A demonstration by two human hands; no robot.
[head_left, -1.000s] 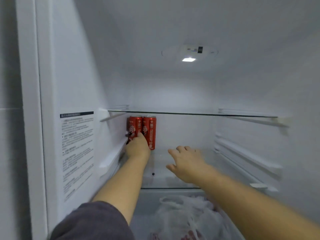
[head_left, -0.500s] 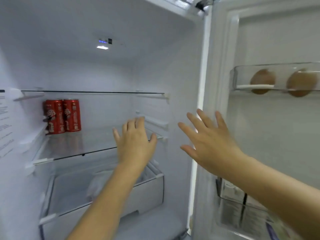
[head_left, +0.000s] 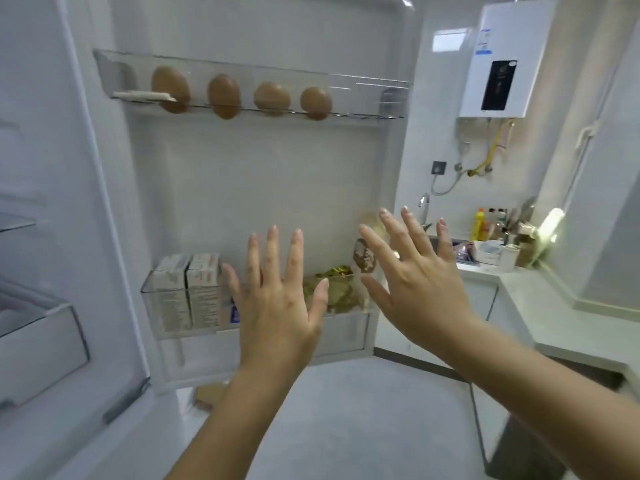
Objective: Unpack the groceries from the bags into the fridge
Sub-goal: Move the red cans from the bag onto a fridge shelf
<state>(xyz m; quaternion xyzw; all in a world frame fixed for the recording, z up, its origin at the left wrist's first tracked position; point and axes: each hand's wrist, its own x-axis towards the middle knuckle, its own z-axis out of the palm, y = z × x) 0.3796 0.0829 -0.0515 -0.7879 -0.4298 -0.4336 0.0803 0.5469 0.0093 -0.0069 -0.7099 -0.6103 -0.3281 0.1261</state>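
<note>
I hold left hand (head_left: 277, 306) and right hand (head_left: 415, 282) spread and empty before the open fridge door (head_left: 270, 174). No bag is in view; right hand lies nearer the door's outer edge.

Four brown eggs (head_left: 272, 98) in door shelf (head_left: 367, 98)

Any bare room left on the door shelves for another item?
Upper shelf: free at its right end, past the four brown items. Lower shelf: crowded, cartons left, packets right; left hand and right hand hide its middle.
</note>
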